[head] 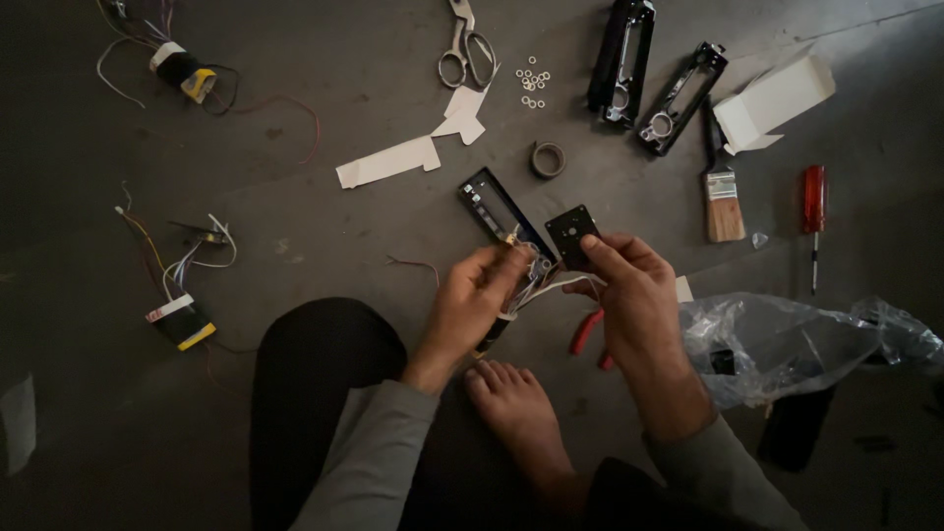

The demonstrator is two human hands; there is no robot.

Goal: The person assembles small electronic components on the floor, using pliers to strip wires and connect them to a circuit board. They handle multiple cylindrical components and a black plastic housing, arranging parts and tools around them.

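My left hand (pixel 474 300) pinches a bundle of thin wires (pixel 531 277) with a small brass-coloured tip, just below a long black rectangular frame (pixel 500 212) lying on the floor. My right hand (pixel 634 295) holds a small square black plate (pixel 570 236) between thumb and fingers, close to the wires. White wires run from the bundle towards my right hand. Red-handled pliers (pixel 588 332) lie partly hidden under my right hand. My bare foot (pixel 516 403) rests on the floor below both hands.
On the dark floor: scissors (pixel 465 49), paper scraps (pixel 388 160), small washers (pixel 532 86), a tape roll (pixel 549 158), two black mounting frames (pixel 621 61), a white box (pixel 774 100), a paintbrush (pixel 723 202), a red screwdriver (pixel 813 211), a plastic bag (pixel 796 344), wired components (pixel 182 320) at left.
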